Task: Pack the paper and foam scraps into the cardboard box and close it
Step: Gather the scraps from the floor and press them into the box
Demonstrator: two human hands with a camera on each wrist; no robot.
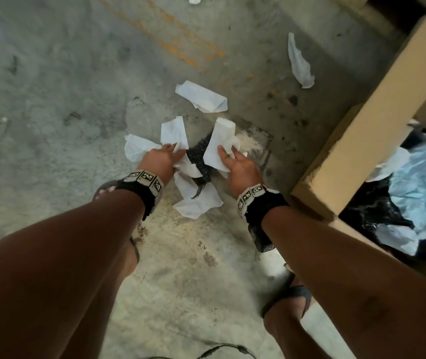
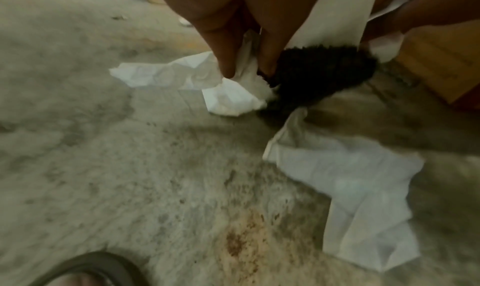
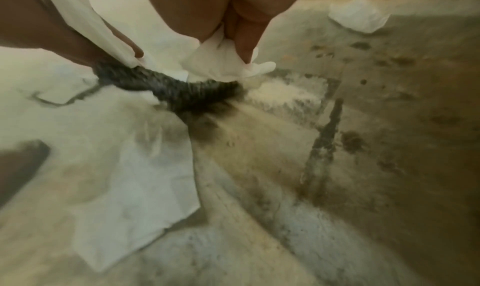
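Reaching down to the stained grey concrete floor [image 1: 51, 86], both hands are closed on scraps and sit close together with a dark piece between them. The left hand [image 1: 161, 158] pinches crumpled white paper scraps [image 1: 174, 134]; the left wrist view shows its fingers [image 2: 221, 50] pressed together on a wad of that paper [image 2: 233, 97]. The right hand [image 1: 240, 165] grips a folded white paper sheet [image 1: 219, 143], thumb laid over it and fingers curled behind. Between the two hands lies a dark, knobbly, foam-like scrap [image 1: 201, 156], touching the paper on both sides; whether either hand also holds it I cannot tell, and blur hides its exact material. Just below the hands, toward the person, a larger creased white sheet [image 1: 197, 203] lies flat on the floor. Beyond the hands, another folded white sheet [image 1: 201, 95] lies apart, and farther off to the right a twisted white strip [image 1: 300, 63]. Well to the right of the right hand stands the open brown cardboard box [image 1: 377, 120], its flaps raised, with pale blue crumpled paper [image 1: 424, 182] and black plastic [image 1: 372, 203] inside. Both wrists wear black straps with marker tags [image 1: 144, 177].
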